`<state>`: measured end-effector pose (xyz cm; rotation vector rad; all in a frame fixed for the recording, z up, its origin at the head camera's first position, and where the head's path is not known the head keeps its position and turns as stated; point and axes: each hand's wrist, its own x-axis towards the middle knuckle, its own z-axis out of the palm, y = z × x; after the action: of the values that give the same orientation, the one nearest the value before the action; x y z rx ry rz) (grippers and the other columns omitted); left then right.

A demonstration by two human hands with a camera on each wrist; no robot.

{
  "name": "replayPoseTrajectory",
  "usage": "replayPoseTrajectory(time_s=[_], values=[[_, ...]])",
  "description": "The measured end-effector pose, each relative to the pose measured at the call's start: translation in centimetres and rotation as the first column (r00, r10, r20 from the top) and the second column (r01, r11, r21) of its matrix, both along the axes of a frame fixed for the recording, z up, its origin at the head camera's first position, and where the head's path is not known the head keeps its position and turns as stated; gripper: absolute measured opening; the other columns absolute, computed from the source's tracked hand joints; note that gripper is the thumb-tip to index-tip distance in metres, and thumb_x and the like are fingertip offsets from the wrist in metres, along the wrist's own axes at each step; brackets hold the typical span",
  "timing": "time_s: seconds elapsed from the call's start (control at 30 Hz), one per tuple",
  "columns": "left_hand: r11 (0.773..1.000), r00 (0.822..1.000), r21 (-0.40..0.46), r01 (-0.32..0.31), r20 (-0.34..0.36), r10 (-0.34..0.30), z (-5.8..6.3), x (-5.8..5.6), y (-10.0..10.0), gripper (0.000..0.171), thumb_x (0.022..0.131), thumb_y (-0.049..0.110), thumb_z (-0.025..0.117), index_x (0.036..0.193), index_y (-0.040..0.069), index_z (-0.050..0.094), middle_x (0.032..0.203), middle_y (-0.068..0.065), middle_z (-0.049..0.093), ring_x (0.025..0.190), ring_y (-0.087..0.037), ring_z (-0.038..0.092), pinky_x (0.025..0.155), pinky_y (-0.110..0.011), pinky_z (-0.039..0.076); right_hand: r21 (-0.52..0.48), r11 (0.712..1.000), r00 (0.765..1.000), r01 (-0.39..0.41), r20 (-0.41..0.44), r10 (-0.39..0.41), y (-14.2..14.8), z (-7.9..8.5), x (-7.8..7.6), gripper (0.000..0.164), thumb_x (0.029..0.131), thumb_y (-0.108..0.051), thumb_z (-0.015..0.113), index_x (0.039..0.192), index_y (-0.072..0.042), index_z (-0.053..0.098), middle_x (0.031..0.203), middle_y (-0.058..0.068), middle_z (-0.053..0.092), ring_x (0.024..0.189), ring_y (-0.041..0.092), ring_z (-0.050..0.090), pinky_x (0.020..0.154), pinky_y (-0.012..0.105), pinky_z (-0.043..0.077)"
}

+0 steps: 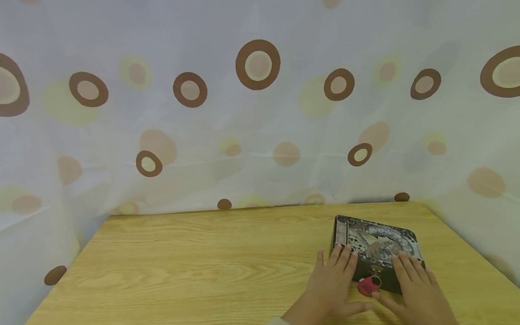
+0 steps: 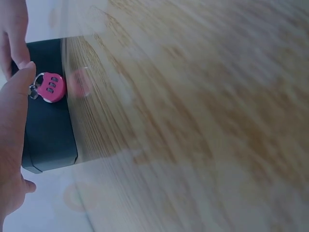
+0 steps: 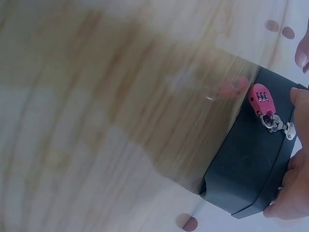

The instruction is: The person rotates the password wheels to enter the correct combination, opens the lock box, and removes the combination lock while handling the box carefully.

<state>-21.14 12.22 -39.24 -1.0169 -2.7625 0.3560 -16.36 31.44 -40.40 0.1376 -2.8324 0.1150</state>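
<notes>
A dark box (image 1: 383, 239) with an ornate printed lid sits at the right of the table, slightly turned. From the metal clasp on its front hangs a pink combination padlock (image 1: 367, 286), its number wheels visible in the right wrist view. My left hand (image 1: 327, 287) has its straight fingertips on the lid's front left part. My right hand (image 1: 422, 292) rests its extended fingers on the front right part, its thumb near the padlock. In the left wrist view the box's plain front (image 2: 48, 130) shows beside the left thumb (image 2: 19, 87).
The wood-grain table (image 1: 182, 276) extends to the left of the box. A pale curtain (image 1: 239, 119) with brown and yellow circles hangs behind the table and along both sides.
</notes>
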Motion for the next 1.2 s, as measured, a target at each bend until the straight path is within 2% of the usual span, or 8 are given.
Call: replayPoseTrajectory(time_s=[0.2, 0.33, 0.57, 0.7, 1.0, 1.2], values=[[1.0, 1.0, 0.007, 0.004, 0.002, -0.004, -0.1, -0.2, -0.4, 0.089, 0.08, 0.08, 0.017, 0.149, 0.025, 0.008, 0.157, 0.008, 0.007, 0.144, -0.011, 0.008, 0.114, -0.038, 0.025, 0.041, 0.999, 1.0, -0.027, 0.009, 0.026, 0.2, -0.1, -0.2, 0.098, 0.076, -0.06, 0.062, 0.136, 0.012, 0.032, 0.138, 0.034, 0.035, 0.124, 0.052, 0.034, 0.097, 0.069, 0.028], [1.0, 1.0, 0.011, 0.005, 0.004, -0.005, -0.1, -0.3, -0.8, 0.089, 0.08, 0.079, 0.019, 0.15, 0.024, 0.008, 0.157, 0.007, 0.007, 0.144, -0.012, 0.009, 0.115, -0.037, 0.025, 0.029, 0.998, 0.998, -0.057, 0.014, 0.056, 0.1, -0.1, -0.3, 0.097, 0.076, -0.058, 0.063, 0.136, 0.012, 0.032, 0.139, 0.034, 0.034, 0.125, 0.052, 0.032, 0.098, 0.068, 0.027], [0.999, 1.0, 0.033, 0.013, 0.007, -0.013, 0.0, -0.3, -1.5, 0.089, 0.081, 0.079, 0.023, 0.15, 0.023, 0.009, 0.157, 0.006, 0.008, 0.144, -0.012, 0.009, 0.114, -0.038, 0.026, 0.044, 0.995, 0.995, -0.094, -0.032, 0.096, -0.2, -0.2, -0.5, 0.095, 0.074, -0.055, 0.067, 0.133, 0.012, 0.035, 0.138, 0.033, 0.037, 0.124, 0.05, 0.034, 0.098, 0.065, 0.029], [0.999, 1.0, 0.043, 0.019, 0.007, -0.019, -0.3, -0.3, -1.8, 0.09, 0.081, 0.079, 0.025, 0.15, 0.022, 0.01, 0.157, 0.005, 0.01, 0.144, -0.013, 0.01, 0.114, -0.039, 0.027, 0.046, 0.994, 0.995, -0.095, -0.022, 0.096, -0.6, -0.2, -0.5, 0.096, 0.073, -0.056, 0.067, 0.133, 0.011, 0.035, 0.139, 0.032, 0.037, 0.124, 0.05, 0.034, 0.098, 0.064, 0.029], [1.0, 1.0, 0.012, -0.005, -0.006, 0.005, -0.3, -0.2, -2.8, 0.09, 0.081, 0.079, 0.022, 0.15, 0.022, 0.009, 0.157, 0.005, 0.008, 0.144, -0.013, 0.01, 0.113, -0.04, 0.027, 0.036, 0.992, 0.993, -0.117, -0.015, 0.118, -1.5, -0.1, -0.8, 0.095, 0.075, -0.055, 0.066, 0.135, 0.01, 0.034, 0.141, 0.031, 0.035, 0.127, 0.046, 0.033, 0.1, 0.064, 0.029], [1.0, 1.0, 0.012, -0.006, 0.007, 0.006, -0.4, -0.3, -3.4, 0.09, 0.081, 0.078, 0.023, 0.15, 0.021, 0.008, 0.157, 0.004, 0.008, 0.144, -0.014, 0.009, 0.114, -0.041, 0.027, 0.072, 0.988, 0.99, -0.134, -0.032, 0.137, -1.8, -0.4, -1.1, 0.093, 0.075, -0.054, 0.067, 0.135, 0.009, 0.034, 0.14, 0.029, 0.037, 0.126, 0.045, 0.035, 0.099, 0.063, 0.031]])
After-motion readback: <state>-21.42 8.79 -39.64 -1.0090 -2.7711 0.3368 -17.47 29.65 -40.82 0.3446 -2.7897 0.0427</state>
